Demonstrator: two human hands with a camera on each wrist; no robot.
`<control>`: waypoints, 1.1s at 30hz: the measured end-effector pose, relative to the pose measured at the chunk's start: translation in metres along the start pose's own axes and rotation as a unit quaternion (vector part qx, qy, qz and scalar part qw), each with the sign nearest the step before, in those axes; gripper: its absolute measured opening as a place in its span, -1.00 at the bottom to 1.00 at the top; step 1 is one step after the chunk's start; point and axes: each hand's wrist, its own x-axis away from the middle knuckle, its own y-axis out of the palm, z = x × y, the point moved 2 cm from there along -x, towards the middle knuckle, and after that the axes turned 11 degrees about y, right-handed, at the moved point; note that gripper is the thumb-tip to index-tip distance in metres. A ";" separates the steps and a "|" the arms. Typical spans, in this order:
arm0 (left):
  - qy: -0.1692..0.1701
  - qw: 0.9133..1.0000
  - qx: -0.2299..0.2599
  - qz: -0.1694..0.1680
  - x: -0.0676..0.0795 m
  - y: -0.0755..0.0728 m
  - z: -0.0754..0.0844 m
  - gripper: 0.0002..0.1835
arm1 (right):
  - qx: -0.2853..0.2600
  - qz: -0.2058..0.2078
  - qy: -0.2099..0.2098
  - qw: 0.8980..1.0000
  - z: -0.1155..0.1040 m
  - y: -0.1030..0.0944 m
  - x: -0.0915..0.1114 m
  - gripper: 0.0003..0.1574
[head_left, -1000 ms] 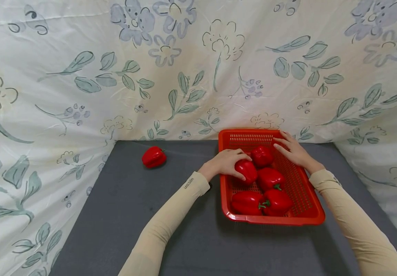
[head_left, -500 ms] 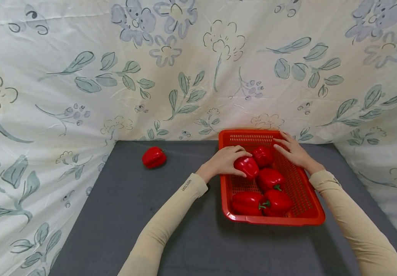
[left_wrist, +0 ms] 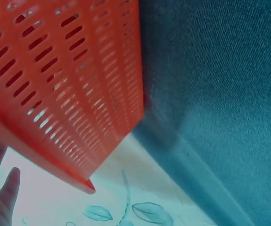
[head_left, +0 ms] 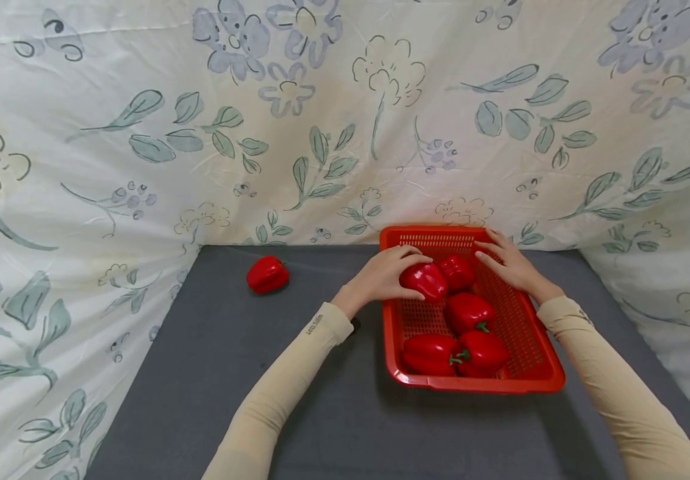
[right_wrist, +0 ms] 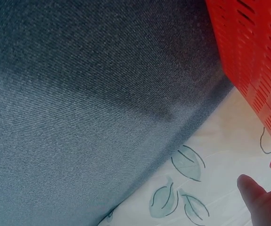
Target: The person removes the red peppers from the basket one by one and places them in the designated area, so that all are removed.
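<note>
My left hand (head_left: 383,275) grips a shiny red bell pepper (head_left: 425,281) over the left part of a red plastic basket (head_left: 471,385). In the left wrist view, only some fingers (left_wrist: 10,188) show beside the basket's slotted wall (left_wrist: 64,80). My right hand (head_left: 515,267) lies at the basket's right rim, fingers straight and pointing inward, with no pepper in it. In the right wrist view part of that hand (right_wrist: 269,202) appears near the rim. Several more red peppers lie in the basket, among them one at the back (head_left: 457,272) and one at the front (head_left: 429,355).
A single red bell pepper (head_left: 268,275) lies on the grey tabletop (head_left: 213,373) left of the basket, near the back edge. Behind the table hangs a floral cloth (head_left: 321,133), close to the basket's far rim.
The left hand has drawn the gripped pepper up and back to the left, toward the basket's left rim. The right hand and the basket have stayed in place.
</note>
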 end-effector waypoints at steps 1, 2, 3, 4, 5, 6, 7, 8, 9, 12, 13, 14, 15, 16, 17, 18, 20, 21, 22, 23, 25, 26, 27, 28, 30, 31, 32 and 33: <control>-0.001 1.000 -0.001 0.003 0.001 -0.001 -0.001 -0.22 | -0.001 0.003 -0.002 1.000 0.000 0.000 0.000 -0.27; -0.002 1.000 -0.002 0.006 0.001 -0.003 -0.001 -0.22 | -0.002 0.004 -0.003 1.000 0.000 0.000 0.000 -0.27; -0.003 1.000 -0.005 0.009 0.002 -0.005 -0.001 -0.23 | -0.003 0.004 -0.003 1.000 0.000 0.000 0.000 -0.26; -0.004 1.000 -0.008 0.013 0.003 -0.006 -0.002 -0.23 | -0.003 0.003 -0.004 1.000 -0.001 0.000 0.000 -0.26; -0.005 1.000 -0.010 0.016 0.003 -0.008 -0.002 -0.23 | -0.004 0.005 -0.003 1.000 0.000 0.000 0.000 -0.26; -0.007 1.000 -0.011 0.020 0.004 -0.009 -0.002 -0.23 | -0.004 0.005 -0.003 1.000 -0.001 0.000 0.000 -0.26; -0.009 1.000 -0.011 0.025 0.005 -0.011 -0.002 -0.23 | -0.004 0.006 -0.002 1.000 -0.001 0.000 0.000 -0.26; -0.009 0.999 -0.012 0.030 0.006 -0.013 -0.003 -0.23 | -0.003 0.006 -0.002 1.000 -0.001 0.000 0.000 -0.26; -0.011 0.999 -0.013 0.034 0.007 -0.014 -0.003 -0.23 | -0.002 0.005 -0.002 1.000 -0.001 0.000 0.000 -0.25; -0.012 0.999 -0.011 0.051 0.010 -0.019 -0.005 -0.23 | 0.000 0.003 -0.002 1.000 -0.001 0.000 0.001 -0.25; -0.012 0.998 -0.011 0.056 0.011 -0.020 -0.005 -0.23 | 0.001 0.003 -0.001 1.000 -0.001 0.000 0.001 -0.26; -0.012 0.998 -0.013 0.062 0.012 -0.022 -0.006 -0.23 | 0.002 0.002 -0.001 1.000 -0.001 0.000 0.001 -0.26; -0.013 0.998 -0.012 0.067 0.014 -0.023 -0.007 -0.23 | 0.002 0.001 0.000 1.000 -0.001 0.001 0.001 -0.25; -0.014 0.997 -0.011 0.072 0.015 -0.025 -0.007 -0.23 | 0.002 0.001 0.001 1.000 -0.001 0.001 0.001 -0.26; -0.016 0.997 -0.011 0.077 0.016 -0.027 -0.008 -0.23 | 0.003 0.001 0.002 1.000 -0.001 0.001 0.002 -0.26; -0.017 0.997 -0.010 0.080 0.018 -0.028 -0.008 -0.23 | 0.003 0.000 0.002 1.000 -0.001 0.000 0.002 -0.26; -0.023 0.996 -0.006 0.088 0.020 -0.032 -0.010 -0.23 | 0.004 -0.001 0.002 1.000 -0.002 0.000 0.002 -0.26; -0.026 0.996 -0.003 0.091 0.022 -0.034 -0.011 -0.23 | 0.003 -0.001 0.002 1.000 -0.002 -0.001 0.002 -0.26; -0.031 0.995 0.000 0.093 0.023 -0.035 -0.011 -0.22 | 0.003 -0.001 0.002 1.000 -0.002 -0.001 0.002 -0.26; -0.036 0.995 0.003 0.097 0.025 -0.037 -0.012 -0.22 | 0.003 -0.002 0.001 1.000 -0.003 -0.002 0.002 -0.26; -0.045 0.994 0.007 0.103 0.028 -0.041 -0.014 -0.22 | 0.002 -0.002 0.002 1.000 -0.003 -0.003 0.002 -0.26; -0.050 0.993 0.007 0.105 0.030 -0.042 -0.015 -0.22 | 0.001 -0.001 0.002 1.000 -0.004 -0.003 0.002 -0.26; -0.054 0.993 0.006 0.107 0.032 -0.044 -0.016 -0.21 | 0.001 -0.001 0.001 1.000 -0.004 -0.003 0.002 -0.26; -0.057 0.992 0.006 0.109 0.034 -0.045 -0.017 -0.21 | 0.001 -0.001 0.001 1.000 -0.003 -0.003 0.002 -0.26; -0.062 0.992 0.004 0.111 0.039 -0.047 -0.020 -0.22 | 0.001 -0.001 0.000 1.000 -0.002 -0.003 0.001 -0.26; -0.066 0.992 0.003 0.112 0.041 -0.048 -0.021 -0.22 | 0.002 0.000 0.000 1.000 -0.002 -0.002 0.001 -0.26; -0.068 0.991 0.004 0.114 0.044 -0.048 -0.023 -0.22 | 0.004 -0.001 0.000 1.000 -0.002 -0.001 0.000 -0.26; -0.070 0.991 0.005 0.116 0.047 -0.049 -0.024 -0.22 | 0.005 -0.001 -0.001 1.000 -0.001 -0.001 0.000 -0.25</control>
